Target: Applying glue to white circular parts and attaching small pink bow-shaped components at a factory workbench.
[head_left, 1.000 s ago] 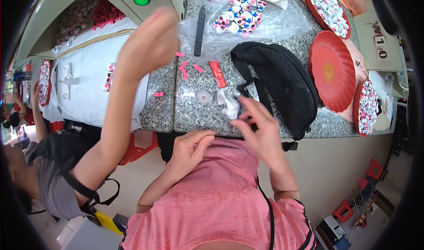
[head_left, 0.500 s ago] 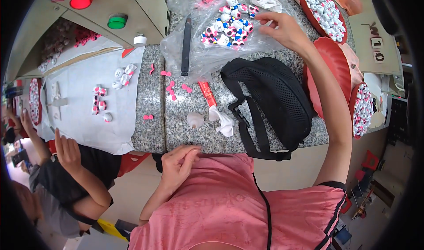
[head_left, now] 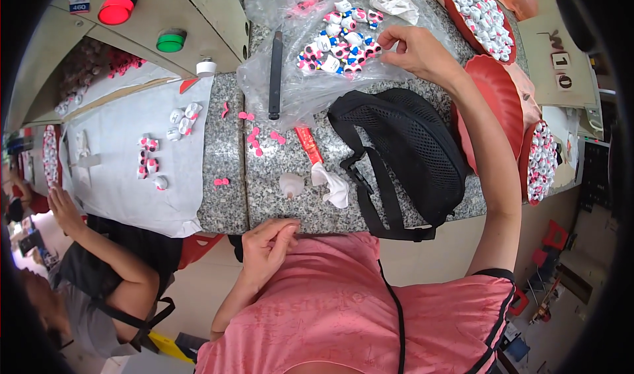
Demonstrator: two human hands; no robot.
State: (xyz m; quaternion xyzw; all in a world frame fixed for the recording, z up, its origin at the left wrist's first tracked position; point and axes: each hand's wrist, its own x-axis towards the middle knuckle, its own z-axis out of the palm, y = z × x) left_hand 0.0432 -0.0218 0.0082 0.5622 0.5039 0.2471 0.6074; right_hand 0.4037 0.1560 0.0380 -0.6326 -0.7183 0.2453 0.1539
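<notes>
Reaching arm: it's the right one, stretched way across the speckled granite worktop (head_left: 267, 209), with the right hand (head_left: 420, 50) at the right edge of the figurine pile.
Right grip: thumb and fingers bent toward each other; honestly can't tell if they're clamped on a figurine or just beside one.
Left hand (head_left: 265, 247): parked at the front edge of the worktop, fingers loosely curled together with the thumb against them.
Figurines (head_left: 339, 49): white, pink and blue little guys, heaped on a clear plastic bag (head_left: 256, 82) toward the back.
Beside the heap: a crumpled white wad (head_left: 395, 5) behind it, a long black bar (head_left: 275, 76) to its left.
Middle of the worktop: small pink pieces (head_left: 255, 144), a red packet (head_left: 308, 146), a crumpled white tissue (head_left: 333, 187) touching its lower end, and a translucent cap-like thing (head_left: 291, 186).
Black mesh waist bag (head_left: 413, 152): lying below the right forearm, strap hanging toward the front edge.
Red scalloped tray (head_left: 496, 90): partly hidden behind that forearm.
Neighbour: co-worker's hand (head_left: 65, 212) by the left end of a white sheet (head_left: 119, 199).
</notes>
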